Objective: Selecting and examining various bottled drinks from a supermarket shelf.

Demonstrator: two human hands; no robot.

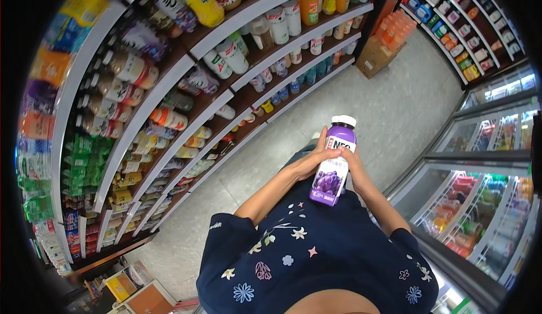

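A purple grape juice bottle (332,180) with a white cap is held in front of my torso, its printed label facing up towards the camera. My left hand (311,158) grips it from the left side, thumb across the front of the label. From the right side my right hand (350,160) holds the same bottle, its thumb meeting the other thumb on the label. The fingers behind the bottle are mostly hidden.
Long shelves (250,70) packed with drink bottles curve along the left. Glass-door coolers (461,212) line the right side. A cardboard box (374,58) with orange bottles (396,30) on top stands on the grey tiled floor (254,178). More boxes (146,295) lie at the lower left.
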